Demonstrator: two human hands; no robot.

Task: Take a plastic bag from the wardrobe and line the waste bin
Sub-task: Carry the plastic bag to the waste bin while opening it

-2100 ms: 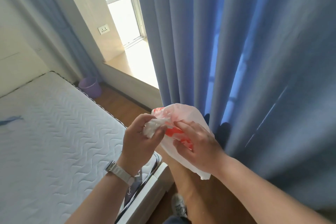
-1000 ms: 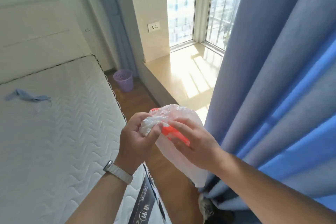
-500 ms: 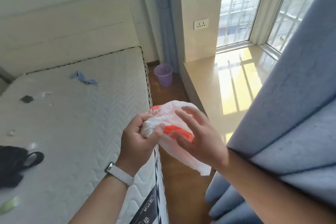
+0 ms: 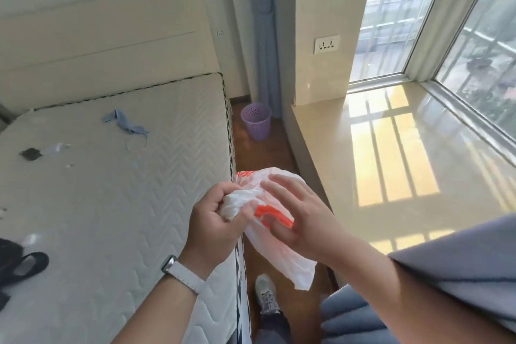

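A crumpled white plastic bag [image 4: 282,257] with red print hangs between my hands at chest height. My left hand [image 4: 215,220] grips a bunched part of the bag's top in curled fingers and thumb. My right hand [image 4: 298,218] lies against the bag's side, fingers spread over it and thumb pinching the red-printed fold. The purple perforated waste bin [image 4: 256,120] stands on the wooden floor far ahead, in the gap between bed and window ledge, next to a blue curtain. It looks unlined.
A bare quilted mattress [image 4: 111,190] fills the left, with blue cloth scraps [image 4: 125,123] and a black item [image 4: 19,262] on it. A glossy window ledge [image 4: 391,162] runs along the right. A blue curtain [image 4: 460,274] hangs by my right arm. A narrow wooden floor strip [image 4: 262,153] leads to the bin.
The view has swung left from the curtain toward the bed and bin. Both hands kept the bag; my right fingers have spread wider over it.
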